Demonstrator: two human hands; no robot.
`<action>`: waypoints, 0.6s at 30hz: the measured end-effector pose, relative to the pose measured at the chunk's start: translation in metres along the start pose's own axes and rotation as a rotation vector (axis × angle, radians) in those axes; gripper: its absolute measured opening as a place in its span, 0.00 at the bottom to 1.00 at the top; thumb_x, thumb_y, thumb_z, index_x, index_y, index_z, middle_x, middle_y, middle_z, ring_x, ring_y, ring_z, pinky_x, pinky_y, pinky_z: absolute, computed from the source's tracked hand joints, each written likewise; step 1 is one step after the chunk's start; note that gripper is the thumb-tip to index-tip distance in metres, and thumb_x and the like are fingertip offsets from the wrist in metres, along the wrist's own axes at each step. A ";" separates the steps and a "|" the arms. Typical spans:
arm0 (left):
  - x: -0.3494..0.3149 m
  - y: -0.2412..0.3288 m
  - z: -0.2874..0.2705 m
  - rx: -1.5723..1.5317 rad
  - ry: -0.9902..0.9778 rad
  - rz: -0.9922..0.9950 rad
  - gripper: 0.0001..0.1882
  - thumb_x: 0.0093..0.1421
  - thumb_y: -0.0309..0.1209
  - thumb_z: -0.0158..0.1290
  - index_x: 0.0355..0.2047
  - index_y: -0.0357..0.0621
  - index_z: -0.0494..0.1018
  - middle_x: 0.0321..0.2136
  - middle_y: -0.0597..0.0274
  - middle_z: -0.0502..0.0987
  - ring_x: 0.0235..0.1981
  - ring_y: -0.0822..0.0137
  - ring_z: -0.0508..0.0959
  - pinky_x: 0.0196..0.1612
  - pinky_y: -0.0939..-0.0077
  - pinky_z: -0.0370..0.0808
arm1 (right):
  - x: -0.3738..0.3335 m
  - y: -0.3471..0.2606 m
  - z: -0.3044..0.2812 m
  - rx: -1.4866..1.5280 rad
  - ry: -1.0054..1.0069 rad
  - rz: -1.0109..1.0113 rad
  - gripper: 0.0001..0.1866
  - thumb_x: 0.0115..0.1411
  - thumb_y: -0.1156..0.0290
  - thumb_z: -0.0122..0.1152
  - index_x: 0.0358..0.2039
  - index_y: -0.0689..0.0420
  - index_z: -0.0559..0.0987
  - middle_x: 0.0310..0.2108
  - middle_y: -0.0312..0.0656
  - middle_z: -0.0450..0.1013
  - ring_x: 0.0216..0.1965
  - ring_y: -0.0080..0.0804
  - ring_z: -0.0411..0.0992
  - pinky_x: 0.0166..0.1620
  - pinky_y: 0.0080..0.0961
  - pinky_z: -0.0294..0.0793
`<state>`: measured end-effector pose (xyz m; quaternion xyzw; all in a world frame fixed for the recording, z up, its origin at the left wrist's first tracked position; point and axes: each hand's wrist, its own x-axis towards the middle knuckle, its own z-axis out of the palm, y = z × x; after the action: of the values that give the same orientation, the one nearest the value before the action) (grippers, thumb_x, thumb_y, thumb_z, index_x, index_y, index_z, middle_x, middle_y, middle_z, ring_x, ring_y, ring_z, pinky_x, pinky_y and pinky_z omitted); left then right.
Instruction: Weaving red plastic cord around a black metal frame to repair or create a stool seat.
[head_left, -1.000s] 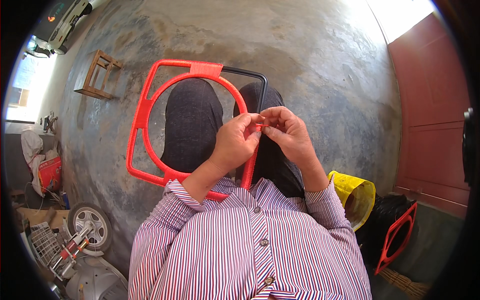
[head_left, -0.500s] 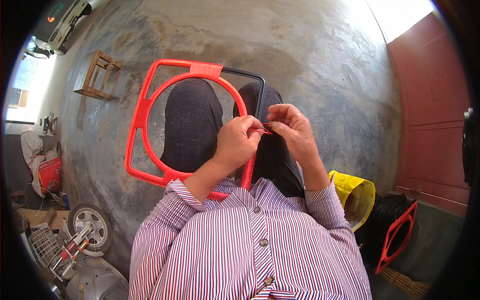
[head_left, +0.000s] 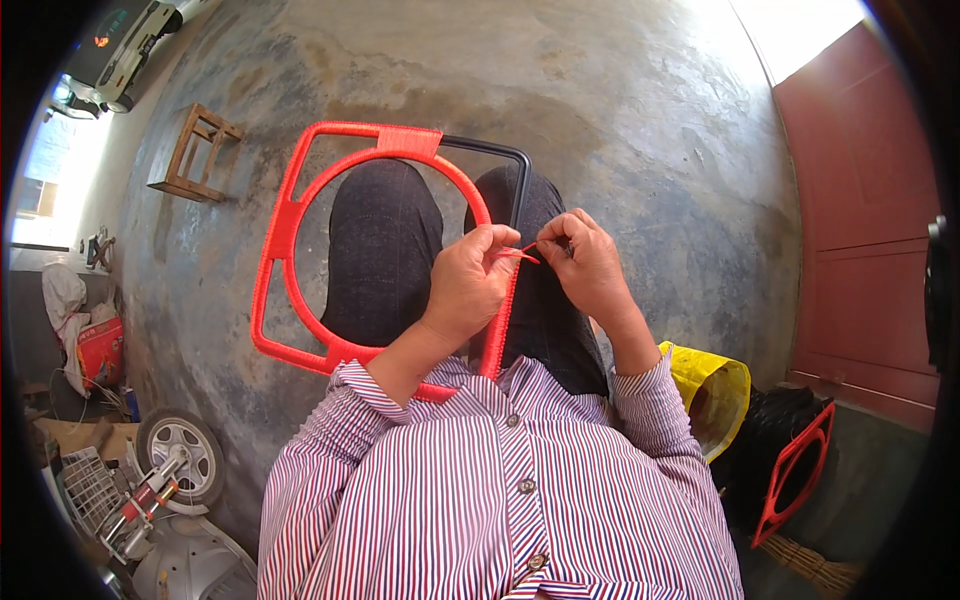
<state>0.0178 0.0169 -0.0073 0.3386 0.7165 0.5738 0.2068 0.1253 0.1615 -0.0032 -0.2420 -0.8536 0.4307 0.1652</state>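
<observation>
Head cam: left hand [head_left: 468, 285] gripping the red-wrapped frame [head_left: 285, 228], right hand [head_left: 585, 262] pinching a red strand [head_left: 529, 247] (one corner [head_left: 524, 161]'s bare black).

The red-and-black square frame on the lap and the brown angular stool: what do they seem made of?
Frame: likely metal tube, glossy where bare black; elsewhere wrapped in shiny, ridged red strands, possibly plastic. Stool: probably wood, dull brown and square-edged.

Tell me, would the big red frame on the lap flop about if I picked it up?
Probably not: the frame looks stiff, with its bare black bar holding a neat bend. It may feel light for its size, since much of it is open space. Its straight outer sides probably wouldn't roll easily.
</observation>
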 end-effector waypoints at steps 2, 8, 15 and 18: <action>0.000 -0.001 0.001 0.007 0.016 0.017 0.07 0.55 0.22 0.57 0.35 0.37 0.76 0.32 0.54 0.79 0.31 0.61 0.80 0.36 0.71 0.76 | 0.004 -0.009 0.001 0.056 -0.008 -0.037 0.05 0.54 0.74 0.63 0.31 0.60 0.78 0.33 0.44 0.73 0.35 0.42 0.75 0.39 0.32 0.73; 0.003 -0.001 -0.004 0.131 -0.090 -0.042 0.07 0.56 0.21 0.56 0.36 0.37 0.76 0.32 0.55 0.79 0.31 0.64 0.80 0.37 0.72 0.77 | 0.010 -0.014 0.004 0.068 -0.106 -0.063 0.05 0.54 0.75 0.63 0.32 0.60 0.79 0.33 0.43 0.74 0.34 0.40 0.75 0.38 0.31 0.73; 0.003 0.004 -0.004 0.125 -0.102 -0.045 0.05 0.56 0.19 0.56 0.34 0.35 0.76 0.30 0.58 0.79 0.31 0.71 0.80 0.37 0.78 0.77 | 0.007 0.006 -0.001 0.004 -0.025 -0.016 0.07 0.53 0.74 0.64 0.34 0.58 0.80 0.32 0.40 0.73 0.32 0.34 0.74 0.38 0.28 0.74; 0.003 0.002 -0.005 0.126 -0.104 -0.042 0.04 0.57 0.20 0.57 0.34 0.35 0.76 0.30 0.59 0.79 0.31 0.72 0.79 0.36 0.79 0.77 | 0.004 0.010 -0.002 -0.115 -0.077 0.009 0.07 0.53 0.71 0.63 0.33 0.57 0.81 0.33 0.41 0.74 0.34 0.39 0.76 0.39 0.30 0.75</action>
<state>0.0128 0.0157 -0.0043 0.3651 0.7465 0.5047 0.2339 0.1262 0.1704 -0.0100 -0.2381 -0.8816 0.3907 0.1159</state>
